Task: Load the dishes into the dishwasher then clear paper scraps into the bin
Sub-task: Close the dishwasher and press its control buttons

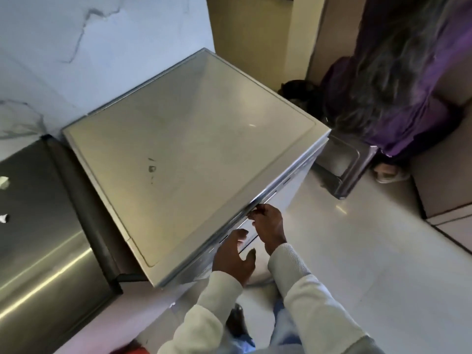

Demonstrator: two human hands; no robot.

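One dishwasher [191,134], near edge: our right grip [268,223] grasps its door [293,192] top; our left grip [235,256] hangs released, spread.

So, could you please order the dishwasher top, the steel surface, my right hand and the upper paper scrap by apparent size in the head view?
1. dishwasher top
2. steel surface, cut off by the frame
3. right hand, nearer the camera, so it looks bigger than it is
4. paper scrap, also cut by the frame edge
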